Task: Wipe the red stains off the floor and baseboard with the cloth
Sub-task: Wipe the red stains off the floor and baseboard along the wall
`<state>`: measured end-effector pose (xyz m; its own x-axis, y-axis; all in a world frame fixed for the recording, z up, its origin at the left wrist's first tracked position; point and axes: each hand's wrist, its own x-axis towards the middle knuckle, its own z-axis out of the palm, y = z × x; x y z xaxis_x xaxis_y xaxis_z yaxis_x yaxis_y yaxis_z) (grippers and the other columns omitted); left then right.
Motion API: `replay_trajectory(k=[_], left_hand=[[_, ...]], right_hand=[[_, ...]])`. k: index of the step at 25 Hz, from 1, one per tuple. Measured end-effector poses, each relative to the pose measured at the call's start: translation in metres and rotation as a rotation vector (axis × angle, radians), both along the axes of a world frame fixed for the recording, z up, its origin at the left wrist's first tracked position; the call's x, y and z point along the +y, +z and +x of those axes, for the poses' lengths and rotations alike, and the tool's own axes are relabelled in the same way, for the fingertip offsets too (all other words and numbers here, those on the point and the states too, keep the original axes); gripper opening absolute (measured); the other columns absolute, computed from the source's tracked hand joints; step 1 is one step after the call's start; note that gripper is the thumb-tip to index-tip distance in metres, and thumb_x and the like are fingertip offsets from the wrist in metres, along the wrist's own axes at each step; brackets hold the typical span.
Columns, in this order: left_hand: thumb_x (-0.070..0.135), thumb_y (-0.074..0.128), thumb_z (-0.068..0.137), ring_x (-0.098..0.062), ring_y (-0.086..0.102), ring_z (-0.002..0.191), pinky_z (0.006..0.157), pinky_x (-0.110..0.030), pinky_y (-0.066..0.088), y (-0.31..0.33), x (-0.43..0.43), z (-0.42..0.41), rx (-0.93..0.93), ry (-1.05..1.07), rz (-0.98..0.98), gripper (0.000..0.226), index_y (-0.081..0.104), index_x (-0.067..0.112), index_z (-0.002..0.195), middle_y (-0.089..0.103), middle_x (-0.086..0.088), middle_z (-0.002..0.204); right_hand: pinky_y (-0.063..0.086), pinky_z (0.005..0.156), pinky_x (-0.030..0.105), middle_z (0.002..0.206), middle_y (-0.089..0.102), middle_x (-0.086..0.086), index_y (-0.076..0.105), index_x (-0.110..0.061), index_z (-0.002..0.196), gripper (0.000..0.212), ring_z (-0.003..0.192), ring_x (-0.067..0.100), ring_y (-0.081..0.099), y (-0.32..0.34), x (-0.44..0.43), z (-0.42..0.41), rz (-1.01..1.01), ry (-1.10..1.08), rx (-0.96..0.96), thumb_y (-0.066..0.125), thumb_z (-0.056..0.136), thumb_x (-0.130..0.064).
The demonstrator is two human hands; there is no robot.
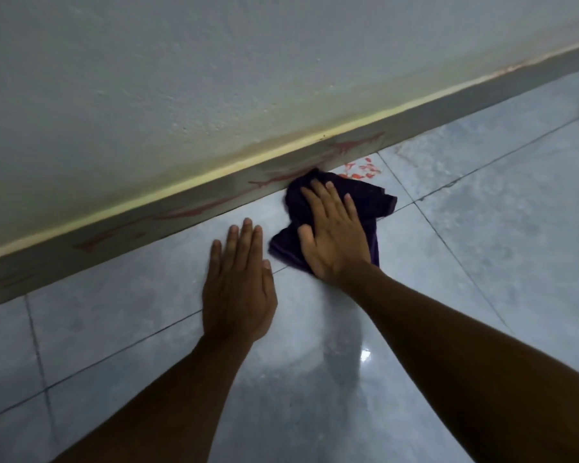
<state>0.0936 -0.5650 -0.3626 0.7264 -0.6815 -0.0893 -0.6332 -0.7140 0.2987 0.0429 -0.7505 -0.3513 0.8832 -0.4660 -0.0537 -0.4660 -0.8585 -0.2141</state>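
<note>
While right hand [335, 232] presses flat, fingers spread, on dark purple cloth [375, 198] at frame centre against baseboard [194, 203]: no clenched grip, palm pressure for wiping. Left hand [238, 282] flat on floor tile [482, 262], empty, likely bracing. Red stains [365, 170] beyond cloth, streaks along baseboard unwiped.

glossy pale blue-grey floor tiles [482, 262] with dark grout lines meet a rough white plastered wall [214, 61]; dim light.

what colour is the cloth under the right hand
Dark purple, nearly black in this dim light; the cloth shows in the head view, the only one given.
</note>
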Motion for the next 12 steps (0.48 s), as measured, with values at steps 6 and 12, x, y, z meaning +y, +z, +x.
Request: replay_trajectory(k=[6, 12], left_hand=[[0.035, 0.02, 0.108, -0.028, 0.015, 0.163, 0.132, -0.051, 0.022, -0.008, 0.002, -0.001, -0.09, -0.008, -0.037, 0.061, 0.021, 0.013, 0.164, 0.02, -0.009, 0.174], [0.033, 0.021, 0.108, -0.029, 0.015, 0.163, 0.132, -0.053, 0.021, -0.013, -0.002, -0.001, -0.129, -0.008, -0.019, 0.061, 0.02, 0.011, 0.165, 0.019, -0.011, 0.174]], right_hand=[[0.005, 0.128, 0.047, 0.171, 0.011, 0.006, 0.017, -0.015, 0.161, 0.074, 0.158, 0.024, 0.007, -0.001, -0.043, -0.041, -0.011, -0.174, 0.009, 0.024, 0.094, -0.046], [0.004, 0.127, 0.053, 0.171, 0.007, 0.009, 0.015, -0.014, 0.162, 0.074, 0.158, 0.03, 0.002, 0.007, -0.051, 0.016, 0.005, -0.419, 0.039, 0.03, 0.098, -0.048]])
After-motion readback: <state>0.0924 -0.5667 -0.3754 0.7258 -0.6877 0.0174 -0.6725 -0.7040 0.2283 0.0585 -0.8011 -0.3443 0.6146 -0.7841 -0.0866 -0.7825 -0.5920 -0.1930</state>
